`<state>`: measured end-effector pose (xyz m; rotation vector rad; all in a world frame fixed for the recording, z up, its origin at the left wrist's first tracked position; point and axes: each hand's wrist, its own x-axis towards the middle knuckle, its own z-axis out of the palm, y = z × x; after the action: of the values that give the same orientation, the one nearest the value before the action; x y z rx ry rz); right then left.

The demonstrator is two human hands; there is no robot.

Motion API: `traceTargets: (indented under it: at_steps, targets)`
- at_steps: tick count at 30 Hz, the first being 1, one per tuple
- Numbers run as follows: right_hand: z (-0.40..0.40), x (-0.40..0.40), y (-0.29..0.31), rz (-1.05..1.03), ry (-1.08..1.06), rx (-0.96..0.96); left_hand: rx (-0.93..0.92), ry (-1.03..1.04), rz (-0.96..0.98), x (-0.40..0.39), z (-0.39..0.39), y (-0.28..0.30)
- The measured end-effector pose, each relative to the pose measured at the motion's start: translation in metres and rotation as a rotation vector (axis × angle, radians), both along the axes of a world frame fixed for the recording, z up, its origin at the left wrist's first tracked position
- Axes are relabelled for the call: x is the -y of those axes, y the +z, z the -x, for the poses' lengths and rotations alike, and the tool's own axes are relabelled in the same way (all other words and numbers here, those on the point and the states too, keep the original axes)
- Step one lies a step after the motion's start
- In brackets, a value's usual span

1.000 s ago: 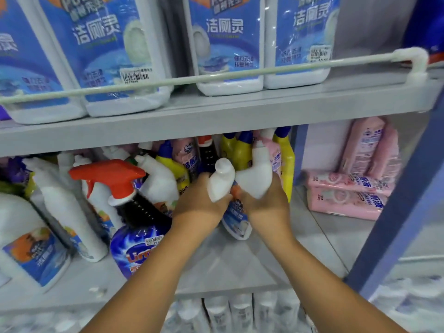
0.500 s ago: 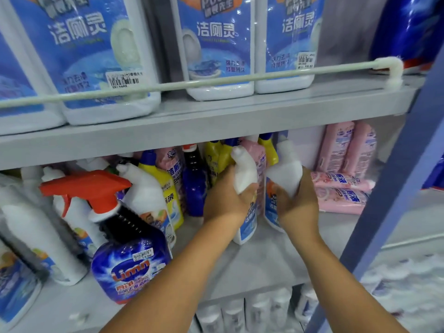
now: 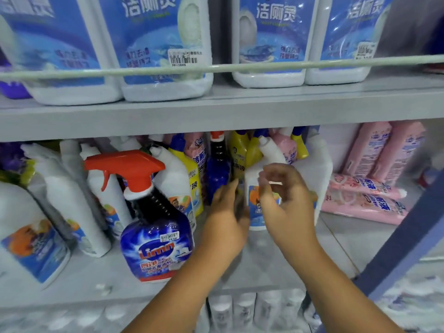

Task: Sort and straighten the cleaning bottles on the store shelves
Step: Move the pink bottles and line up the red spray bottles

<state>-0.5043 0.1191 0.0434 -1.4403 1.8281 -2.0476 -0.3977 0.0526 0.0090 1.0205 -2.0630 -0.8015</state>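
Two white bent-neck cleaning bottles stand side by side on the middle shelf (image 3: 271, 263): the left one (image 3: 270, 150) with a blue and orange label, the right one (image 3: 320, 164) just beyond it. My left hand (image 3: 228, 212) reaches in with straight fingers along the left bottle's left side. In front of both bottles hovers my right hand (image 3: 286, 198), its fingers loosely curled and holding nothing. It hides the lower part of the right bottle.
A blue spray bottle with a red trigger (image 3: 156, 248) stands in front on the left, among several white, yellow, pink and blue bottles. Pink refill pouches (image 3: 365, 200) lie on the right. Large white jugs (image 3: 163, 44) sit behind a rail (image 3: 216, 68) above. A blue post (image 3: 403, 243) rises at right.
Both hands carried the two white bottles to the right, set them upright on the shelf and let go. The hands now sit lower, off the bottle necks.
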Motion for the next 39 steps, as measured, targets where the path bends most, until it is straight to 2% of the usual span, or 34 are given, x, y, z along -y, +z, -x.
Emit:
traceTargets:
  at_steps: [3,7,12,16,19,22,24,28,34,37,39]
  targets:
    - [-0.022,0.045,0.022,-0.147,0.182,0.188,-0.149,0.044,0.088,-0.023,-0.047,0.004]
    - [-0.028,0.121,0.024,-0.196,0.244,0.205,-0.327,0.203,0.128,-0.041,-0.109,0.021]
    - [-0.028,0.191,0.010,-0.374,-0.034,0.052,-0.319,0.433,0.191,-0.021,-0.153,0.014]
    - [-0.022,0.206,0.004,-0.334,-0.166,-0.014,-0.186,0.368,0.032,0.000,-0.165,0.002]
    - [-0.028,0.201,0.003,-0.358,-0.172,-0.055,-0.088,0.287,-0.018,0.006,-0.168,0.001]
    - [-0.038,0.179,-0.004,-0.441,-0.092,-0.052,-0.044,0.241,-0.041,0.012,-0.173,-0.001]
    - [-0.048,0.152,-0.007,-0.470,-0.051,-0.050,-0.020,0.226,-0.055,0.016,-0.177,-0.001]
    - [-0.069,0.078,0.006,-0.376,0.051,-0.040,0.000,0.157,-0.054,0.024,-0.183,0.001]
    - [-0.057,0.001,0.016,-0.434,0.289,-0.027,0.093,0.065,-0.099,0.032,-0.187,0.007]
    - [-0.054,-0.014,0.002,-0.440,0.240,0.016,0.117,0.040,-0.098,0.031,-0.187,0.005]
    - [-0.055,-0.018,-0.012,-0.519,0.161,-0.047,0.081,0.025,-0.129,0.030,-0.187,0.002]
